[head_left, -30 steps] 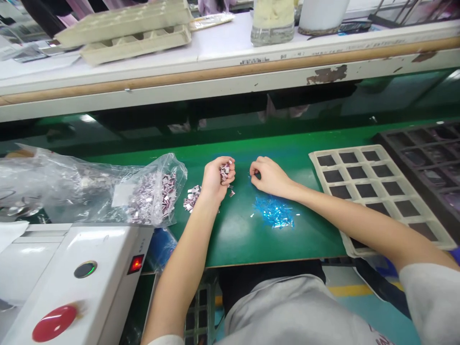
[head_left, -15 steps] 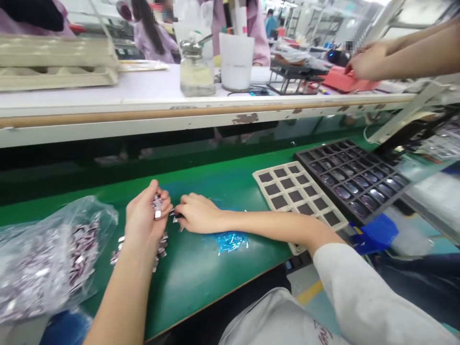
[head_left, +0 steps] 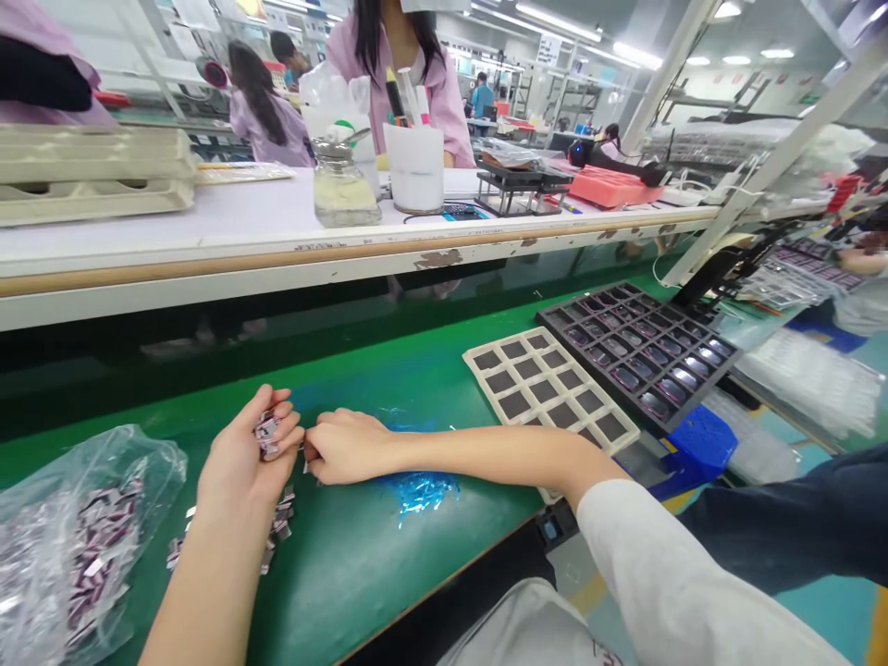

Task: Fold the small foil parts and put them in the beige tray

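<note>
Small pieces [head_left: 267, 433] are lying in the left hand [head_left: 240, 462], fingers curled round them, left of the right hand [head_left: 351, 448], fingers bent, grip unclear.

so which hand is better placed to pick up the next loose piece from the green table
Probably the right hand: its fingers are low over the green table, near the small loose pieces. The left hand is curled around a handful of pieces.

The left hand [head_left: 246, 449] is palm up with fingers curled, and the right hand [head_left: 347, 447] is palm down beside it, fingertips bent.
</note>
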The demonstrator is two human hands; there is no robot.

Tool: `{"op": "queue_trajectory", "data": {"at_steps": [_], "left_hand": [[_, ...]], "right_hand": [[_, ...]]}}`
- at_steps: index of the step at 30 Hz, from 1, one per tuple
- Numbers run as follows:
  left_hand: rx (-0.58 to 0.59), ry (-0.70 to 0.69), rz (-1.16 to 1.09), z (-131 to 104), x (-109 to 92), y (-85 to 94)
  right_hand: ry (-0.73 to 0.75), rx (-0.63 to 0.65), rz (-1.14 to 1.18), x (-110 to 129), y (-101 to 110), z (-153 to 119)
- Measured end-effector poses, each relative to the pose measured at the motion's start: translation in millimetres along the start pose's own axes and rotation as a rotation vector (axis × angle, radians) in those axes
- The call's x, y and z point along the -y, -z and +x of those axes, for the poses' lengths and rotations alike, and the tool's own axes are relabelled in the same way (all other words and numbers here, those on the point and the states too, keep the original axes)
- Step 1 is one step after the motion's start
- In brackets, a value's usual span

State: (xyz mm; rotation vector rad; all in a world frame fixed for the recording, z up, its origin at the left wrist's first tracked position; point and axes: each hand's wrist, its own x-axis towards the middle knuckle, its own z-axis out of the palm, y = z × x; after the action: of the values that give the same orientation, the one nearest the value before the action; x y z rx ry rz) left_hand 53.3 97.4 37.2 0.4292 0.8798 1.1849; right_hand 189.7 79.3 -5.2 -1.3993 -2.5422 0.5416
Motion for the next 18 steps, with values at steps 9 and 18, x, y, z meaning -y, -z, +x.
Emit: {"op": "queue_trajectory", "data": {"at_steps": [9, 18], "left_hand": [[0.065, 0.084, -0.214, -2.6, -6.5, 6.1], [0.078, 0.110, -0.052, -4.4, -7.7, 4.8]], "right_hand": [[0.023, 0.033, -0.027, 8.2, -5.6, 10.0], [0.072, -0.262, 0.312, -20.6, 10.5, -7.1]]}}
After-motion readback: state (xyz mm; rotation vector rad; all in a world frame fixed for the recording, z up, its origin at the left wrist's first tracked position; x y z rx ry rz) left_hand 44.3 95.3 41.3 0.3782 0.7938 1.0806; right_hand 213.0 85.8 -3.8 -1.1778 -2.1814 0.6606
